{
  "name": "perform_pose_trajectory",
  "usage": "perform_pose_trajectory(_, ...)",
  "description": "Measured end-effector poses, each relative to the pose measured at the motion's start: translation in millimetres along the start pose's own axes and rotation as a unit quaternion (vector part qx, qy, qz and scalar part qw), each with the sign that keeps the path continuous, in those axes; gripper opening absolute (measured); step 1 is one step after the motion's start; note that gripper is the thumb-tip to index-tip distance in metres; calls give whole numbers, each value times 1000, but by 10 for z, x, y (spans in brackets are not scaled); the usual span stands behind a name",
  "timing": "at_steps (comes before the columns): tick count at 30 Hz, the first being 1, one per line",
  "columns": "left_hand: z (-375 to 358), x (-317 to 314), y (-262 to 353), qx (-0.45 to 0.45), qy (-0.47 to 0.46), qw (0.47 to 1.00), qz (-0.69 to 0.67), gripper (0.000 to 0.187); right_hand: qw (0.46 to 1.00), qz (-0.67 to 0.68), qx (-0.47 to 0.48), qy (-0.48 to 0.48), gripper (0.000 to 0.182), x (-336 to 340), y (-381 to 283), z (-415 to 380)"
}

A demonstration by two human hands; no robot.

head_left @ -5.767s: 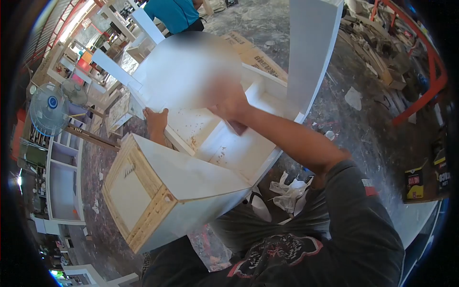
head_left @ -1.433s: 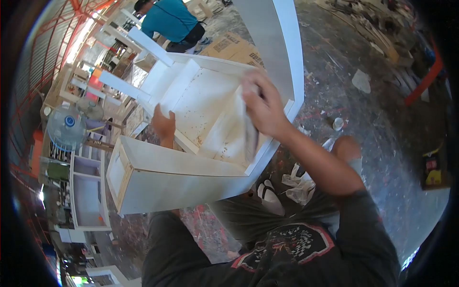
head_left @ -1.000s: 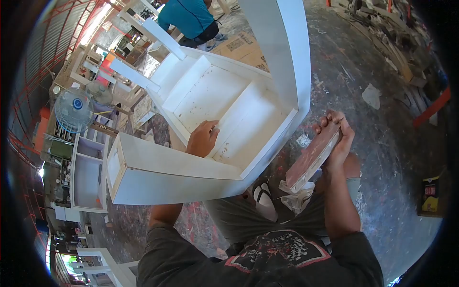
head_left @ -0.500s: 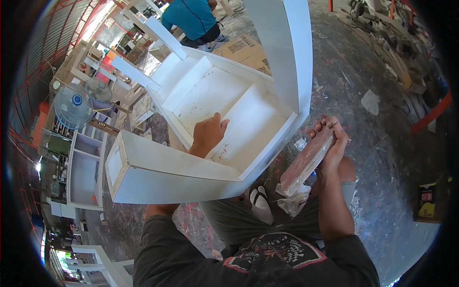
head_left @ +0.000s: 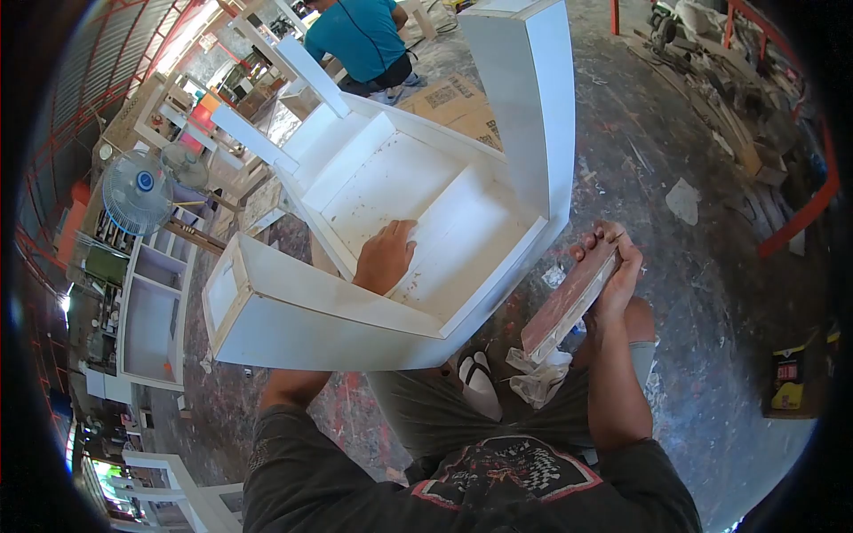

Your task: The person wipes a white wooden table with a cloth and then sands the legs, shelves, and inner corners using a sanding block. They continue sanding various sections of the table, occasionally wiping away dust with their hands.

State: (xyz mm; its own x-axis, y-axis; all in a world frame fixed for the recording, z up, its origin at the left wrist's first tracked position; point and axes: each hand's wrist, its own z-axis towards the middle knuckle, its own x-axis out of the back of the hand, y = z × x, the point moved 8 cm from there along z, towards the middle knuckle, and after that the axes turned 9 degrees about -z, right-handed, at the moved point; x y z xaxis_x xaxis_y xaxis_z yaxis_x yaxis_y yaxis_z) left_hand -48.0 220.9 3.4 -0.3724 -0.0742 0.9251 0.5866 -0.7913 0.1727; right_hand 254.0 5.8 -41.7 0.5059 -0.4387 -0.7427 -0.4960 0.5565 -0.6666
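Observation:
A white wooden furniture frame (head_left: pixel 364 345), perhaps an upturned table with legs, stands in front of me. My left hand (head_left: pixel 385 256) reaches inside it. Its fingers lie stretched along the inner panel beside a crosspiece (head_left: pixel 444 195), with nothing visible in them; the thumb is hidden. Brown specks dot the panel around it. My right hand (head_left: pixel 613 275), held off to the right of the frame, is wrapped round a sanding block (head_left: pixel 570 298) whose reddish-brown abrasive face is turned toward the frame. A crumpled clear plastic bag (head_left: pixel 539 377) shows just below the block.
Behind the frame a person in a teal shirt (head_left: pixel 360 40) crouches near flattened cardboard (head_left: pixel 453 107). A fan (head_left: pixel 138 191) and a white shelf unit (head_left: pixel 153 324) stand left. Scrap wood (head_left: pixel 711 115) lies along the right, and a yellow-and-black container (head_left: pixel 791 380) stands lower right.
My left hand has gone from a raised thumb and curled fingers to fingers laid flatter on the panel. My right hand keeps its hold on the sanding block. The view has shifted slightly.

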Motion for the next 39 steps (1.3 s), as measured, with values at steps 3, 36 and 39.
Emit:
perform_pose_trajectory(3, 18, -30, -33, -6, -9, 1000, -5, 25, 1000, 20, -5, -14, 22, -12, 41, 11)
perform_pose_trajectory(36, 290, -387, 7, 25, 2, 998, 53, 26, 999, -45, -1, 22, 24, -38, 49, -18)
perform_pose_trajectory(39, 357, -261, 16, -12, 51, 997, 56, 22, 998, -60, 16, 5, 24, -9, 45, 10)
